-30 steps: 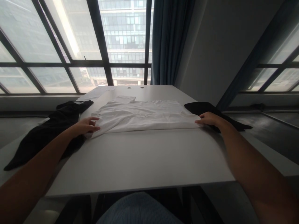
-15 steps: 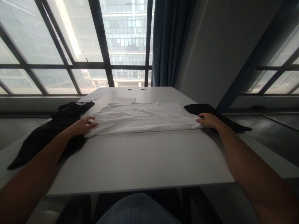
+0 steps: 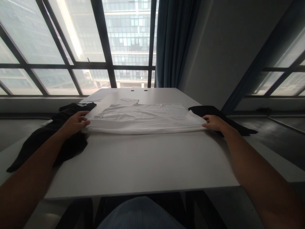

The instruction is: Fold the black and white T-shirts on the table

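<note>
Spread across the table lies a white garment point(image 3: 145, 118), seemingly a shirt, with light wrinkles and its near edge running straight between my hands. My left hand point(image 3: 75, 122) pinches the garment's near left corner, over the edge of a dark cloth. At the opposite end, my right hand point(image 3: 212, 122) grips the near right corner between thumb and fingers. A small flap of white fabric stands up a little just left of my right hand. The undersides of both corners are hidden.
A black garment point(image 3: 71, 146) lies along the table's left side, and another black cloth point(image 3: 228, 122) lies at the right edge. White sheets point(image 3: 100, 94) rest at the back left of the white table point(image 3: 147, 165). Windows and a blue curtain point(image 3: 171, 44) stand beyond.
My left hand has moved left and slightly away, drawing the garment's left corner outward. The near edge has shifted slightly away from me. My right hand stays almost in place.
</note>
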### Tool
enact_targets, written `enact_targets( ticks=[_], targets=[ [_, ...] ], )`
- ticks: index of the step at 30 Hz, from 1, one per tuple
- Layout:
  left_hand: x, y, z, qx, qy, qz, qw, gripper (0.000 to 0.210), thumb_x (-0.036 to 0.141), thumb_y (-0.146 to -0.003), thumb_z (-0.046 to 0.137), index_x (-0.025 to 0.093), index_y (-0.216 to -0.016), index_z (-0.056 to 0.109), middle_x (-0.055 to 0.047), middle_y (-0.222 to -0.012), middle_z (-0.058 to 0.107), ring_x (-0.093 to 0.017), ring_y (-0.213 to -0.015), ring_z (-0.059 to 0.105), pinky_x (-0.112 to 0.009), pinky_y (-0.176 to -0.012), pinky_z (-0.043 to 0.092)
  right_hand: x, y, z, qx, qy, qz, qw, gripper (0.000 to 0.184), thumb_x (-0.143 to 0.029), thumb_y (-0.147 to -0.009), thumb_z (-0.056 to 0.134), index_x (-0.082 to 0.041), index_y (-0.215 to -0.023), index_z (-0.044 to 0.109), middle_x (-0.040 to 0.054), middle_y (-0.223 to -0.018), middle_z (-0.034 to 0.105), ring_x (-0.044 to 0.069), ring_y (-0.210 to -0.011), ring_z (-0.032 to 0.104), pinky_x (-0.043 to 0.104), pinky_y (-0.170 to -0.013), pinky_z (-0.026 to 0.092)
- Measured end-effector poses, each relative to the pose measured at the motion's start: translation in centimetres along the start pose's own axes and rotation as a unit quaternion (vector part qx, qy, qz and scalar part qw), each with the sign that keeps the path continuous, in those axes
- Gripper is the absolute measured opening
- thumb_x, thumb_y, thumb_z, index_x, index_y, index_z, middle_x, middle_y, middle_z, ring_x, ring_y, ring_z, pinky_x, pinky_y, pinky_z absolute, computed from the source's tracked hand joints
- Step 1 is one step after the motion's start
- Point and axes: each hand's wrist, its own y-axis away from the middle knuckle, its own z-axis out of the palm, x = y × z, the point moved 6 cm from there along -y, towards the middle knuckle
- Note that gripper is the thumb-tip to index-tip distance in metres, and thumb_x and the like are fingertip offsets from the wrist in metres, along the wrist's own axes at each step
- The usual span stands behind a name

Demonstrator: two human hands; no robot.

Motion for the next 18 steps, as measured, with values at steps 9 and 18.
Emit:
enact_targets(
  ticks=[9,18],
  targets=[
    [-0.4,0.2,0.9,-0.124,-0.058,-0.054,0.989,0.083,0.047,-0.046,0.083,0.012,-0.119,0.067,0.002,-0.076,0.065,-0.014,-0.062,0.054,-0.024,-0.058,0.043,1.5,-0.3,-1.3,0.034,0.118,0.034,0.992,0.054,-0.031,-0.075,0.074,-0.022,-0.127,0.07,0.0124,-0.112,0.076,0.031,-0.104,0.071,0.039,-0.087,0.054],
    [-0.5,1.4,2.5,-0.216,-0.209,-0.074,0.951,0.058,0.036,-0.042,0.077,0.02,-0.097,0.069,0.003,-0.066,0.07,-0.024,-0.067,0.067,-0.029,-0.064,0.05,2.1,-0.4,-0.3,-0.004,0.094,0.05,0.994,0.052,-0.024,-0.062,0.081,-0.023,-0.113,0.076,0.01,-0.099,0.077,0.03,-0.093,0.073,0.041,-0.084,0.055]
  ],
)
